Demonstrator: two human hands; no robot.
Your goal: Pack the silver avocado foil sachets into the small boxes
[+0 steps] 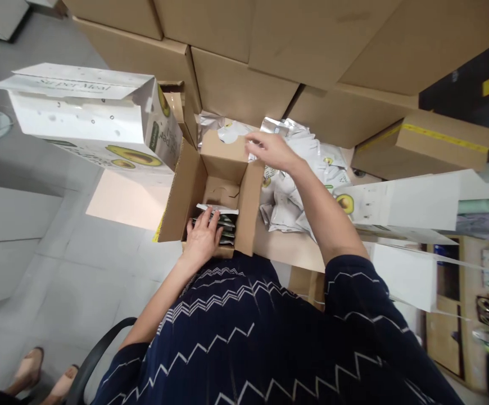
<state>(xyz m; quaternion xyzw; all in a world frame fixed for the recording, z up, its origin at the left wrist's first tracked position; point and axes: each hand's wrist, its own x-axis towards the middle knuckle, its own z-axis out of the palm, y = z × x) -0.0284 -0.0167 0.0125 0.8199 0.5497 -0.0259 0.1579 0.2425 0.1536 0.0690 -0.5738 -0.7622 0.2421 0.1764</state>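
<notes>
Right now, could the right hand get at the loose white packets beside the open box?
Probably yes: the right hand is close to the white packets, which lie uncovered outside the box, and nothing seems to block the way. Whether its fingers already hold something is hard to tell.

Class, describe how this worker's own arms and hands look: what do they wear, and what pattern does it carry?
The left hand and right hand are bare, without gloves, and no watch or bracelet shows at either wrist. The dark navy fabric left sleeve and matching right sleeve are short, leaving the forearms uncovered, and carry thin white zigzag lines.
</notes>
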